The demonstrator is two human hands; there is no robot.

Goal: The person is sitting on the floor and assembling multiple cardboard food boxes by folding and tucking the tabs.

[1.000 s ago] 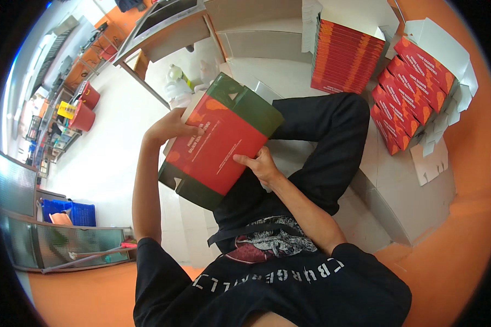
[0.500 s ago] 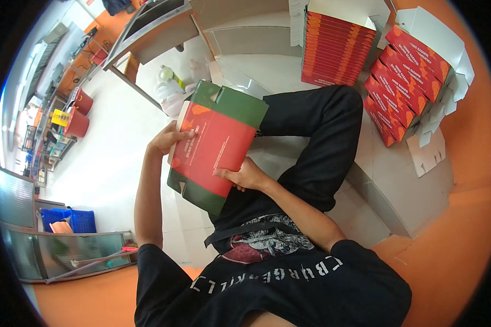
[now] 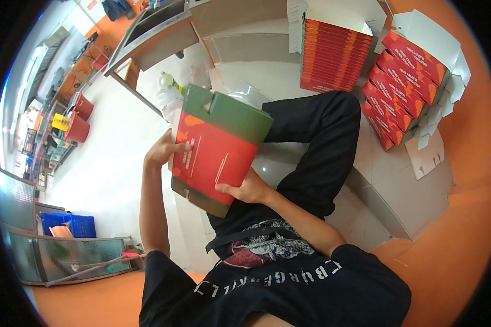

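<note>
At the frame's centre, the right hand (image 3: 246, 191) clamps the lower edge of a flat red-and-green carton (image 3: 218, 150), thumb on its face. The left hand (image 3: 162, 151) grips its left edge. The carton tilts, green flap uppermost. Beyond, upper right, stand stacked red cartons (image 3: 333, 54).

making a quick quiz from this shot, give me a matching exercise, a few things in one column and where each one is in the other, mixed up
Things
1. red and green carton
2. left hand
3. right hand
4. stack of red cartons

Places
A. under the carton's lower right corner
B. standing on the floor beyond the knee
C. on the carton's left edge
D. held between both hands above the lap

Pairs: 1-D, 2-C, 3-A, 4-B
</note>
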